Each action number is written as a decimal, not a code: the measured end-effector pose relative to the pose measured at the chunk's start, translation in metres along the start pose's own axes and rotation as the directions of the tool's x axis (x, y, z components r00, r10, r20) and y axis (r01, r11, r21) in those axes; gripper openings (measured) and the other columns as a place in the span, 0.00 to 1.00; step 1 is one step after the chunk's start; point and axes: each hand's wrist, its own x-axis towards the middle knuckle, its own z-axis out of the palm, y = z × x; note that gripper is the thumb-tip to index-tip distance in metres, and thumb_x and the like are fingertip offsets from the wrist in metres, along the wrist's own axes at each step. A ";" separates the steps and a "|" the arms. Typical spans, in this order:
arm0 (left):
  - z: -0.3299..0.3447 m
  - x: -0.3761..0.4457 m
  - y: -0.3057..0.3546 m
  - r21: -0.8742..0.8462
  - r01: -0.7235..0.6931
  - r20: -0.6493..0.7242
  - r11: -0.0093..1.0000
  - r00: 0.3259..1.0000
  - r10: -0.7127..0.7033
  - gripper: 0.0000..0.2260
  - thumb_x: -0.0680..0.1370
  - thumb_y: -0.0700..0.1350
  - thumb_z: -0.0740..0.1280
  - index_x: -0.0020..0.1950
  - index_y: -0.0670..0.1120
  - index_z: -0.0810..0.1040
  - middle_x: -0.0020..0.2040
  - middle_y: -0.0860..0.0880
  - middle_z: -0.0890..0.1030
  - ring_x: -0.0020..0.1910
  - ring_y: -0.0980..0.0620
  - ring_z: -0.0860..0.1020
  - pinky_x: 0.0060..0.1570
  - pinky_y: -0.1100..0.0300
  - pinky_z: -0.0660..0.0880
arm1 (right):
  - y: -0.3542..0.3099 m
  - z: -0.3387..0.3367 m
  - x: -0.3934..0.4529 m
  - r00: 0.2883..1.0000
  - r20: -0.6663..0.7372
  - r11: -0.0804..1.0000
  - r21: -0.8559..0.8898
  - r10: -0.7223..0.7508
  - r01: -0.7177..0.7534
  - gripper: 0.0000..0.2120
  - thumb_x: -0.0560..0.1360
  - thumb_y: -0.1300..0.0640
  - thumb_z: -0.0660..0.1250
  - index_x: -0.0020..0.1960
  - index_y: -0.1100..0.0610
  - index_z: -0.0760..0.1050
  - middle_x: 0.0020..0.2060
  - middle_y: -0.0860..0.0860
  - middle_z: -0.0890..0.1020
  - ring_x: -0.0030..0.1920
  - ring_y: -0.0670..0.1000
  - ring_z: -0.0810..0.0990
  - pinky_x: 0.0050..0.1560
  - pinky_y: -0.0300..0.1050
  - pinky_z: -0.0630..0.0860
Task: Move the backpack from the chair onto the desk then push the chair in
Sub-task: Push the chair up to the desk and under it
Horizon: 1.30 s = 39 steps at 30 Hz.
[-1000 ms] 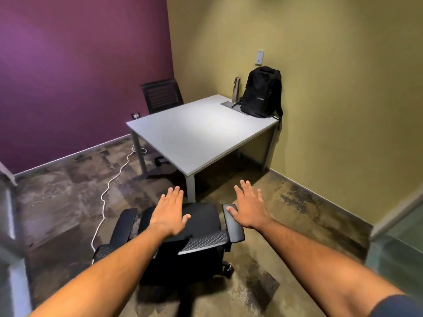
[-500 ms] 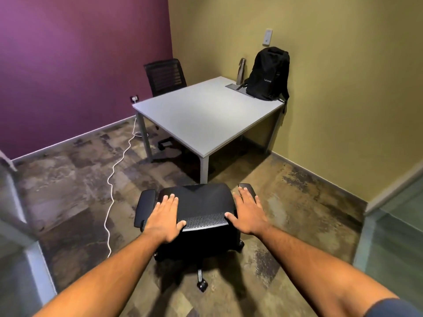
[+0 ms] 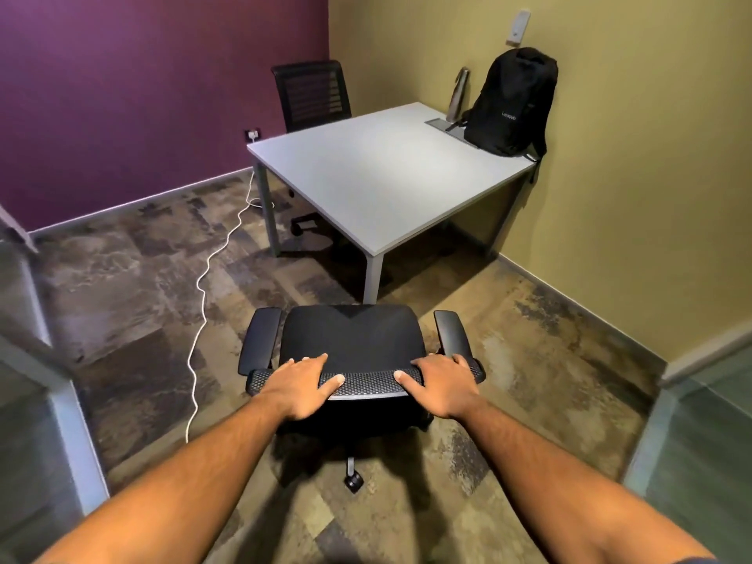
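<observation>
Two hands, left (image 3: pixel 303 382) and right (image 3: pixel 441 384), grip clamped on black mesh chair (image 3: pixel 354 343) backrest

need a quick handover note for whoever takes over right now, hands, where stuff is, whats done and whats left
Left hand and right hand: both gripping the top edge of the office chair backrest.
Backpack: upright on the far corner of the desk, against the wall, beside a metal bottle.
Done: backpack is on the desk; chair seat is bare.
Left: the chair stands short of the desk's near corner; push it in.
</observation>
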 end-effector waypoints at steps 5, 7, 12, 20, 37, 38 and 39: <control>0.011 -0.004 0.007 0.122 0.014 -0.110 0.992 0.994 -0.001 0.32 0.82 0.68 0.46 0.73 0.51 0.74 0.70 0.46 0.79 0.69 0.43 0.77 0.66 0.48 0.73 | -0.004 0.009 -0.011 0.999 -0.041 0.998 -0.053 0.015 -0.017 0.42 0.78 0.25 0.45 0.72 0.53 0.77 0.66 0.53 0.83 0.69 0.55 0.78 0.76 0.61 0.64; 0.018 -0.010 0.008 0.160 0.006 -0.136 0.987 0.991 0.016 0.31 0.82 0.68 0.45 0.64 0.51 0.79 0.63 0.46 0.83 0.63 0.44 0.80 0.60 0.49 0.76 | -0.004 0.011 -0.016 0.999 -0.031 0.998 -0.055 0.012 -0.014 0.41 0.78 0.25 0.45 0.71 0.53 0.78 0.66 0.53 0.83 0.68 0.55 0.78 0.76 0.60 0.64; 0.029 -0.022 0.012 0.186 0.006 -0.154 0.982 0.988 0.023 0.31 0.83 0.68 0.46 0.58 0.49 0.80 0.58 0.45 0.84 0.58 0.43 0.81 0.56 0.49 0.75 | -0.004 0.021 -0.031 0.998 -0.057 0.998 -0.064 0.017 -0.021 0.41 0.78 0.25 0.45 0.68 0.52 0.79 0.63 0.52 0.84 0.66 0.54 0.79 0.76 0.58 0.64; 0.037 -0.044 0.022 0.221 -0.012 -0.118 0.975 0.992 0.039 0.32 0.82 0.69 0.45 0.57 0.48 0.79 0.58 0.44 0.84 0.58 0.42 0.82 0.54 0.48 0.76 | -0.008 0.037 -0.055 0.983 -0.178 0.994 -0.086 0.051 -0.068 0.40 0.77 0.25 0.44 0.51 0.52 0.84 0.47 0.50 0.86 0.52 0.55 0.83 0.64 0.55 0.73; 0.078 -0.131 0.016 0.264 -0.205 -0.299 0.942 0.911 0.282 0.26 0.84 0.60 0.45 0.61 0.53 0.81 0.62 0.53 0.83 0.59 0.51 0.82 0.63 0.53 0.76 | -0.047 0.071 -0.174 0.966 -0.226 0.989 -0.056 0.124 -0.140 0.40 0.79 0.27 0.43 0.48 0.54 0.84 0.44 0.52 0.85 0.49 0.55 0.82 0.60 0.54 0.73; 0.080 -0.136 0.018 0.270 -0.210 -0.290 0.940 0.913 0.288 0.25 0.84 0.60 0.46 0.62 0.53 0.81 0.62 0.53 0.83 0.60 0.50 0.82 0.63 0.53 0.75 | -0.047 0.071 -0.182 0.967 -0.223 0.988 -0.057 0.127 -0.143 0.40 0.79 0.28 0.43 0.48 0.54 0.84 0.44 0.52 0.85 0.49 0.56 0.82 0.60 0.54 0.73; 0.083 -0.140 0.020 0.276 -0.220 -0.277 0.936 0.914 0.296 0.24 0.85 0.59 0.47 0.62 0.53 0.80 0.62 0.53 0.83 0.60 0.50 0.81 0.64 0.53 0.75 | -0.047 0.071 -0.191 0.967 -0.218 0.987 -0.060 0.131 -0.147 0.40 0.80 0.28 0.43 0.48 0.54 0.84 0.44 0.52 0.86 0.49 0.56 0.82 0.59 0.54 0.73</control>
